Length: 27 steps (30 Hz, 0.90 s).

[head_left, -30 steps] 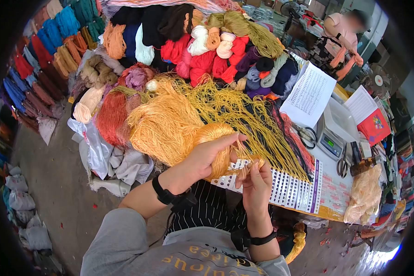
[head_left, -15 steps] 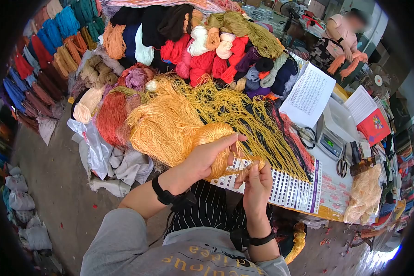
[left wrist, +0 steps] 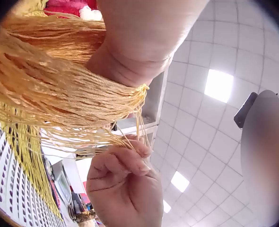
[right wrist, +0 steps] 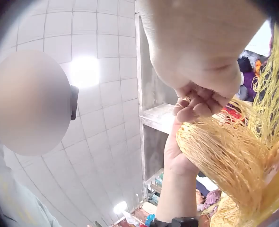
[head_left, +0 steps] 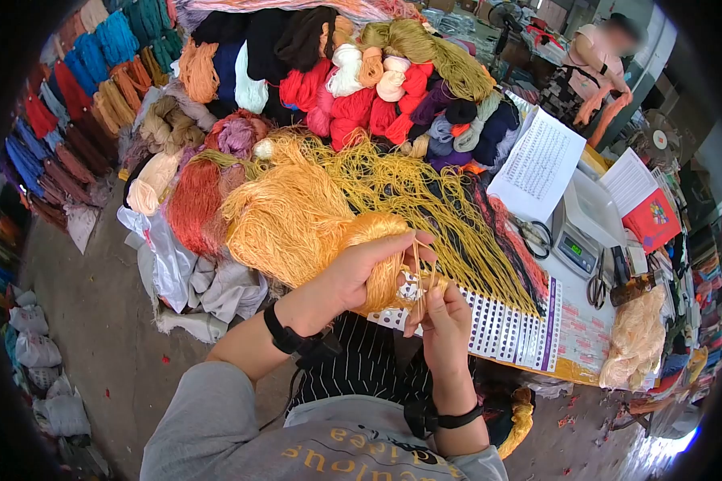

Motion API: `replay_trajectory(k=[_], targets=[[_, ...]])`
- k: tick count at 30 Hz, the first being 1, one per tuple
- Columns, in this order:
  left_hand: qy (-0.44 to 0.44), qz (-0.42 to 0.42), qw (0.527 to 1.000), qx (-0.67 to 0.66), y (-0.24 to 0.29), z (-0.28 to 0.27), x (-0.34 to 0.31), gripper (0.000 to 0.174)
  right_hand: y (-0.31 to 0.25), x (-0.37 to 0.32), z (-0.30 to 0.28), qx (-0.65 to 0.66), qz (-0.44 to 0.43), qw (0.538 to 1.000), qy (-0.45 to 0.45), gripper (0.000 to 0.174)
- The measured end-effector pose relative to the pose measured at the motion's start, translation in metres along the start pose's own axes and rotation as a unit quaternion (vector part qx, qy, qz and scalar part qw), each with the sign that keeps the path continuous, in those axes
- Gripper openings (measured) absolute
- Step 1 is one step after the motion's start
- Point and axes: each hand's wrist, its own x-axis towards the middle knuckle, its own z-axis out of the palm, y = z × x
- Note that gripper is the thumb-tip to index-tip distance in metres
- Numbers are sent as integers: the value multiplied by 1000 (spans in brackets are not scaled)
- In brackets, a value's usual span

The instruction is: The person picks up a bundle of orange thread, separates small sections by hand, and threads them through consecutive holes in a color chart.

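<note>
In the head view my left hand (head_left: 361, 268) holds a thick skein of golden-yellow yarn (head_left: 375, 230), which loops around the hand with the thumb lying along its top. Beside it, to the right, my right hand (head_left: 448, 321) pinches a few thin strands between thumb and fingertips. These strands stretch from the skein to the right fingers, as the left wrist view also shows at the pinching hand (left wrist: 125, 184). In the right wrist view the skein (right wrist: 224, 156) drapes from the left hand (right wrist: 179, 158). A larger golden yarn heap (head_left: 285, 216) lies just behind.
Mustard strands (head_left: 457, 240) spread over the table, above a dotted sheet (head_left: 509, 333). Coloured skeins (head_left: 353, 104) pile up at the back. Rightward are papers (head_left: 541, 160), a scale (head_left: 578, 244), scissors (head_left: 598, 289) and pale yarn (head_left: 635, 341). Another person (head_left: 598, 64) handles orange yarn.
My right hand has shifted slightly leftward, and thin strands now stretch upright between both hands' fingertips. The left hand and skein stay nearly in place. The person behind has moved the orange yarn.
</note>
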Motion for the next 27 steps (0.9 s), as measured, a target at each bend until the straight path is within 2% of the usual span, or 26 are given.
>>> replay_trajectory(k=[4, 13, 16, 18, 19, 21, 22, 23, 25, 26, 27], targets=[[-23, 14, 999, 23, 0, 4, -1, 34, 2, 0, -2, -28, -17, 999, -12, 25], [-29, 27, 997, 66, 0, -3, 2, 35, 2, -1, 0, 36, -33, 999, 8, 26], [-34, 19, 996, 83, 1, -3, 1, 32, -2, -2, -2, 40, 12, 999, -4, 28], [-51, 15, 993, 103, -2, -6, 2, 32, -5, -3, -7, 43, 107, 982, -150, 27], [-67, 10, 990, 122, -3, -9, 3, 33, -4, -3, -8, 43, 107, 982, -150, 27], [-70, 12, 990, 118, -5, -18, 4, 34, -1, -3, -9, 106, -17, 990, -90, 24], [-72, 15, 991, 115, -5, -21, 4, 35, -2, -1, -7, 156, -31, 987, 6, 23], [-72, 15, 991, 115, -5, -15, 2, 35, -3, 2, -8, 156, -31, 987, 6, 23], [-21, -3, 999, 28, -4, 2, -3, 36, -1, 10, -11, 107, -77, 987, 94, 23], [-21, -3, 999, 28, -6, 2, -2, 36, 0, 12, -10, 54, -97, 991, 81, 19], [-62, -6, 998, 15, -7, 2, -2, 37, 2, 12, -9, 54, -97, 990, 81, 19]])
